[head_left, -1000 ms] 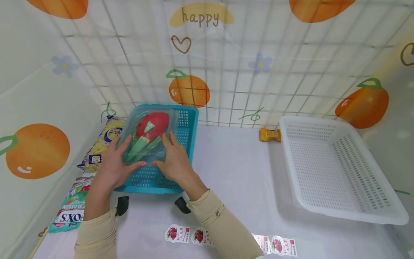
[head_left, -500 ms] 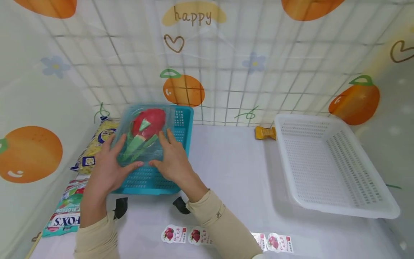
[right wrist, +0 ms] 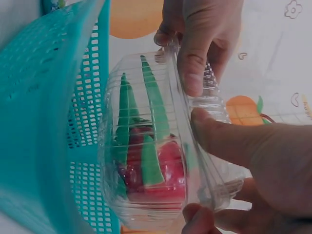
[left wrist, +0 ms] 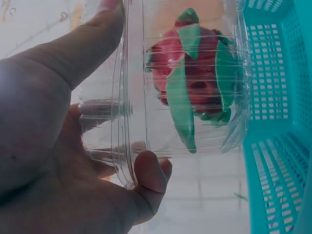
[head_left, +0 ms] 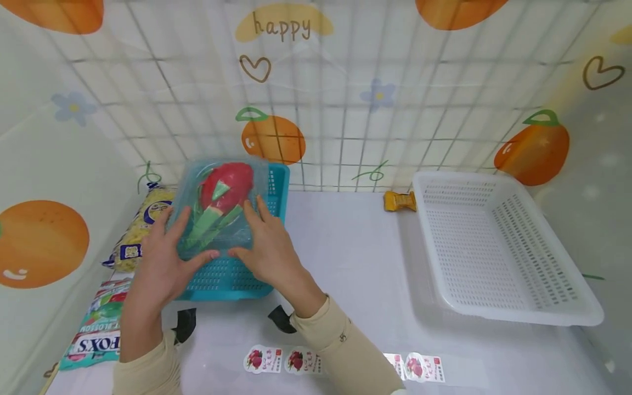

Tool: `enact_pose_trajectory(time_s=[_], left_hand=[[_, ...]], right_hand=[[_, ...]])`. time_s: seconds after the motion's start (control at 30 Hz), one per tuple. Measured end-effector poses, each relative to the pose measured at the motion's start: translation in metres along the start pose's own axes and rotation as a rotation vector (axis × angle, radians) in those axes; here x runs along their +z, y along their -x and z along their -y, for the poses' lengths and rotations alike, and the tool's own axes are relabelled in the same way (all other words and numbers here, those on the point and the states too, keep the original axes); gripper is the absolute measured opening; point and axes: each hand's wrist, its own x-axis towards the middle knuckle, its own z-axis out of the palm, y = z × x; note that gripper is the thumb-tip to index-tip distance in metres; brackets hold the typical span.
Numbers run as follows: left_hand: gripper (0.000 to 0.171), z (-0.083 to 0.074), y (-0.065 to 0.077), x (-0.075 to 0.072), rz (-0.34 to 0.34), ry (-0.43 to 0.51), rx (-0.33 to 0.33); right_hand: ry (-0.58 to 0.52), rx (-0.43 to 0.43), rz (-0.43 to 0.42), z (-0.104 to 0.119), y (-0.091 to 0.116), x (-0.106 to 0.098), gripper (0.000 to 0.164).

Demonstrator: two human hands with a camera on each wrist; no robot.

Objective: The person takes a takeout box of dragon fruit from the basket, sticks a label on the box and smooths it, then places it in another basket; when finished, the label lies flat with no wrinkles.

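My left hand (head_left: 160,263) and right hand (head_left: 271,241) grip opposite sides of a clear plastic clamshell box (head_left: 234,236). Inside lies a red dragon fruit (head_left: 229,184) with long green scales. The box, with its lid down, is held over the teal perforated basket (head_left: 222,295). In the left wrist view, the thumb is on one side of the box's rim (left wrist: 131,97) and a fingertip on the other. The right wrist view shows both thumbs close together along the rim (right wrist: 183,117), with the fruit (right wrist: 161,165) seen through the ribbed side.
A white perforated basket (head_left: 513,315) stands at the right, a small yellow packet (head_left: 400,201) by its corner. A bag of pasta (head_left: 135,233) and a FOX'S bag (head_left: 99,334) lie at the left. Dragon fruit stickers (head_left: 264,359) lie along the front.
The head view has turned slightly right, so the scene shifts left. Both hands keep hold of the clamshell box, which has risen slightly relative to the teal basket.
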Motion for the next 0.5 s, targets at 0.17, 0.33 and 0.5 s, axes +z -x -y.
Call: enact_pose_trajectory(time_s=[0.17,0.33,0.5], left_hand=[[0.102,-0.015,0.002,0.007,-0.015,0.027,0.048],[0.1,-0.032,0.003,0.014,-0.002,0.038,0.04],[0.099,-0.046,0.001,0.021,0.021,0.063,0.026]], right_hand=[[-0.031,0.006,-0.015,-0.01,0.013,-0.013,0.092],[-0.035,0.013,-0.044,-0.021,0.023,-0.024,0.092],[-0.058,0.029,-0.062,-0.03,0.031,-0.033,0.093]])
